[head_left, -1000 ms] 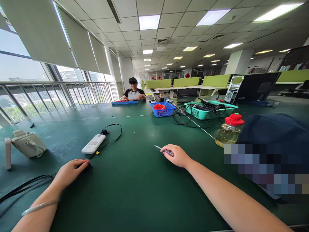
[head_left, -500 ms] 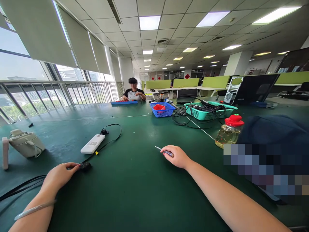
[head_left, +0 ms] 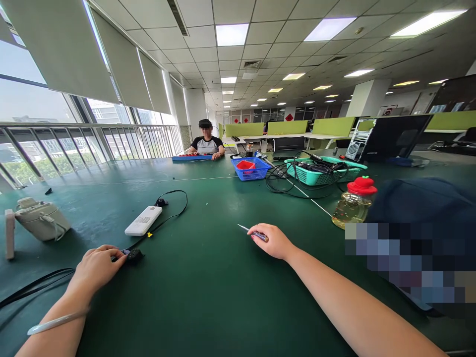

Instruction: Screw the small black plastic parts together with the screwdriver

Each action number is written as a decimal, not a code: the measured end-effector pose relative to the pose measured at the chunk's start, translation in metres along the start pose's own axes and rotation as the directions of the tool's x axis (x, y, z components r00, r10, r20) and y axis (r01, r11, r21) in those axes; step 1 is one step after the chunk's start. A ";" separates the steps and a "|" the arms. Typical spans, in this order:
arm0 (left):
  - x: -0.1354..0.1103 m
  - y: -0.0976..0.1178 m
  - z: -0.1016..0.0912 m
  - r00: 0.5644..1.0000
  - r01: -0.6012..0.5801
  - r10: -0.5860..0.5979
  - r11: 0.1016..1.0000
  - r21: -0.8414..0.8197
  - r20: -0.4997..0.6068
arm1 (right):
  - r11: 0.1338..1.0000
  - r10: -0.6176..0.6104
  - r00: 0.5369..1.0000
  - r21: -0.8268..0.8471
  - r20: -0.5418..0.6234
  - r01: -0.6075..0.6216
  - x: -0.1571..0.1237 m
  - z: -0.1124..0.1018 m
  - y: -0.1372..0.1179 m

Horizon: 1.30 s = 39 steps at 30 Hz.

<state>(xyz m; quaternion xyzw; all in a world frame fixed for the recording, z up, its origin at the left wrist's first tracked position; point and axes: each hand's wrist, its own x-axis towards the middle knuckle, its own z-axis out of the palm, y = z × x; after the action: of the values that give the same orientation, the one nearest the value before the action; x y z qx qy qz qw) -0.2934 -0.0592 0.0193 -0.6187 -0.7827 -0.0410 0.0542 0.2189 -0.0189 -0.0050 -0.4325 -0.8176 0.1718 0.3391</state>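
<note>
My left hand is closed, with thumb and fingertips around the end of a small black plug-like block on a cable at the left of the table. Just beyond it lies a white power bank with a black cable curling from its far end and a yellow tag beside it. My right hand rests on the green table, its fingers wrapped round the dark handle of a small screwdriver. The thin metal tip points left and touches nothing I can make out.
At left stands a pale bottle; black cables run off the edge. On the right are a red-lidded jar and a dark cap. Blue and green baskets sit farther back. A person sits at the far end.
My left hand has shifted slightly to the right and its fingers have curled more over the black block. My right hand with the screwdriver stays put. The far person's hand has lowered to the table.
</note>
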 end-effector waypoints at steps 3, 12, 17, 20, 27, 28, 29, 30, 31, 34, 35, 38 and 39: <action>-0.002 0.006 -0.002 0.998 -0.021 0.022 0.999 0.029 -0.060 | 1.000 -0.001 1.000 0.002 -0.007 0.001 0.000 0.000 0.000; -0.019 0.037 -0.026 0.979 0.063 -0.090 0.987 -0.151 -0.180 | 1.000 -0.003 1.000 -0.003 -0.008 0.003 0.000 0.000 0.001; -0.022 0.045 -0.024 0.985 -0.106 0.083 0.983 -0.152 -0.153 | 1.000 -0.011 1.000 -0.006 -0.009 0.011 0.000 0.001 0.003; -0.020 0.045 -0.019 0.972 -0.207 0.190 0.972 -0.115 -0.138 | 1.000 -0.015 1.000 -0.010 -0.015 0.014 0.000 0.002 0.003; -0.019 0.048 -0.019 0.972 -0.227 0.224 0.972 -0.052 -0.068 | 1.000 -0.009 1.000 -0.005 -0.010 0.008 0.000 0.000 0.002; -0.019 0.049 -0.020 0.974 -0.221 0.218 0.974 -0.046 -0.059 | 1.000 -0.006 1.000 -0.002 -0.011 0.006 0.000 0.000 0.001; -0.018 0.048 -0.020 0.976 -0.215 0.212 0.976 -0.043 -0.050 | 1.000 -0.005 1.000 0.001 -0.011 0.005 0.000 0.000 0.001; -0.018 0.048 -0.020 0.977 -0.209 0.207 0.977 -0.043 -0.043 | 1.000 -0.004 1.000 0.002 -0.012 0.004 -0.001 0.000 0.001; -0.018 0.047 -0.020 0.978 -0.204 0.203 0.978 -0.047 -0.037 | 1.000 -0.005 1.000 0.002 -0.014 0.005 -0.001 0.000 0.001; -0.017 0.045 -0.017 0.980 -0.199 0.197 0.977 -0.075 -0.039 | 1.000 -0.021 1.000 -0.001 -0.021 0.021 0.000 0.000 0.001; -0.017 0.044 -0.017 0.980 -0.199 0.196 0.976 -0.087 -0.042 | 1.000 -0.026 0.999 -0.001 -0.023 0.026 0.000 0.000 0.001; -0.017 0.044 -0.017 0.978 -0.205 0.201 0.973 -0.106 -0.046 | 1.000 -0.028 0.999 0.002 -0.024 0.028 0.000 0.000 0.002; -0.017 0.045 -0.017 0.977 -0.210 0.206 0.972 -0.107 -0.048 | 1.000 -0.025 0.999 0.000 -0.022 0.025 0.000 0.000 0.002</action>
<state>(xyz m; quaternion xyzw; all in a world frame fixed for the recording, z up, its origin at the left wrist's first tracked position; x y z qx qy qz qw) -0.2453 -0.0679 0.0338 -0.6983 -0.7091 -0.0900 0.0376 0.2197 -0.0182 -0.0061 -0.4240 -0.8192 0.1628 0.3502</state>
